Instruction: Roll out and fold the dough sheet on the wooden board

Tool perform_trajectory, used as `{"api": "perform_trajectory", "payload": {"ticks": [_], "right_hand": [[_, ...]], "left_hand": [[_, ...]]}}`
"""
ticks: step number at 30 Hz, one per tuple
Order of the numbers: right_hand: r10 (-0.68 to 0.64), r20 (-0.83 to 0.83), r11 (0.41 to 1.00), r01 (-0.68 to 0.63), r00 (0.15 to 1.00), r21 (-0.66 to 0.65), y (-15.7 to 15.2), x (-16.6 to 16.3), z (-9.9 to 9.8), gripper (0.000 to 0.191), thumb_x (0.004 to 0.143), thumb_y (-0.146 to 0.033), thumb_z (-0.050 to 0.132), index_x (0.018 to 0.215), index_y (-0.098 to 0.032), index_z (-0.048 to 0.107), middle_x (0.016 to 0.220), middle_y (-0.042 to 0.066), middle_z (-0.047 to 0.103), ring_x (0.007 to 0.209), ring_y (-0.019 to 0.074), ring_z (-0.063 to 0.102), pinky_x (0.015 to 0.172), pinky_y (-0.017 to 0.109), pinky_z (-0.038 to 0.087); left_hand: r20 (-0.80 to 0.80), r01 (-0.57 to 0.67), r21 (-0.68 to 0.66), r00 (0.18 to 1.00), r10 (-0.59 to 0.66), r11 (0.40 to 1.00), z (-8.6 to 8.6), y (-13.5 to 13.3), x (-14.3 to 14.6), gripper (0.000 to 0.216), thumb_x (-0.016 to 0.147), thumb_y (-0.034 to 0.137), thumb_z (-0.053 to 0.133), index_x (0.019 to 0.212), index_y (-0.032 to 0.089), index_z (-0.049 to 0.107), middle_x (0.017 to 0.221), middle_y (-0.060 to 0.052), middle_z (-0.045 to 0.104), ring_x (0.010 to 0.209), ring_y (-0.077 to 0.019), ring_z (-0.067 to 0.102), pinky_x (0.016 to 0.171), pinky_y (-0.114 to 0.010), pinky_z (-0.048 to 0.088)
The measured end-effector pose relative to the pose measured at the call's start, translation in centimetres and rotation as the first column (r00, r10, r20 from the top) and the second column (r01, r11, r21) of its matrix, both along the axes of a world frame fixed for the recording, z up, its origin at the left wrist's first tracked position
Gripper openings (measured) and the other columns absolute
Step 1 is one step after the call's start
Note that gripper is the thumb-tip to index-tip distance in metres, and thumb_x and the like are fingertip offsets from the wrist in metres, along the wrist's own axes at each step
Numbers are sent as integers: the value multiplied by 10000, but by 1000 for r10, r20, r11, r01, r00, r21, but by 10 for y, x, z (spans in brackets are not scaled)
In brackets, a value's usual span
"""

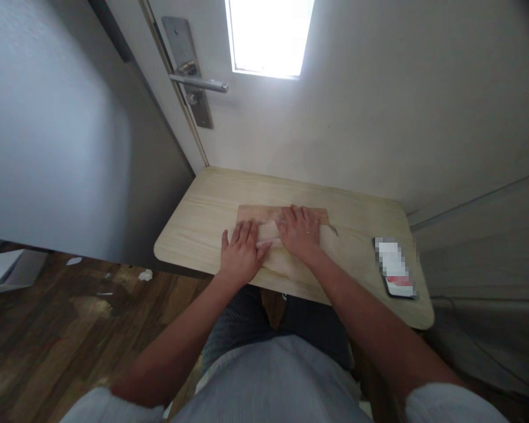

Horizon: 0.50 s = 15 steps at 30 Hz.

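A flat, pinkish-orange sheet (258, 212) with a paler lower part (268, 231) lies on the small light-wood table (194, 205). I cannot make out its exact kind. My left hand (242, 249) rests on its left side, fingers stretched out and palm down. On the right side, my right hand (300, 229) lies flat with its fingers spread, covering part of the sheet. Between my hands, a pale strip of it shows. A thin dark string-like piece (334, 230) curls out by the right edge.
Near the table's right end lies a phone (395, 267), its screen blurred out. Behind the table stands a pale door with a metal handle (200, 84) and a bright window (268, 35). White scraps (145, 275) are on the wooden floor at left, near a white box (15, 273).
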State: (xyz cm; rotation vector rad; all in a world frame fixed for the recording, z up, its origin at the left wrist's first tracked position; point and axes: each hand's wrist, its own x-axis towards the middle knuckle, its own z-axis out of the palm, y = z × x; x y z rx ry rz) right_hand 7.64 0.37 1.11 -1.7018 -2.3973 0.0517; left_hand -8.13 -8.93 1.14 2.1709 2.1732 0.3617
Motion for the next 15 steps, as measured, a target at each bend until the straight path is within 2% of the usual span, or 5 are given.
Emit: {"api": "perform_trajectory", "payload": {"ticks": [6, 11, 15], "right_hand": [[-1, -29, 1000, 2, 1000, 13, 21, -12, -1, 511, 1046, -454, 282, 1404, -209, 553, 1440, 126, 571, 1317, 313, 448, 1066, 497, 306], [16, 8, 1000, -16, 1000, 4, 33, -17, 0, 496, 1049, -444, 274, 1247, -193, 653, 1246, 133, 676, 1147, 299, 547, 964, 446, 360], [5, 45, 1000, -4, 999, -16, 38, -20, 4, 567, 1051, -483, 239, 1140, -165, 700, 1174, 165, 678, 1094, 305, 564, 908, 426, 381]], "left_hand": [[-29, -66, -41, 998, 64, 997, -4, 23, -10, 660, 1023, 590, 217, 1556, 223, 347, 1609, -96, 390, 1487, -305, 319, 1201, -569, 228], [-55, -91, -78, 995, 86, 993, -1, 35, -12, 674, 1023, 592, 178, 1557, 219, 350, 1615, -73, 383, 1493, -289, 305, 1202, -537, 246], [-57, -86, -84, 995, 82, 993, 1, 42, -15, 641, 1030, 561, 183, 1545, 227, 368, 1622, -66, 370, 1496, -288, 294, 1197, -539, 252]]}}
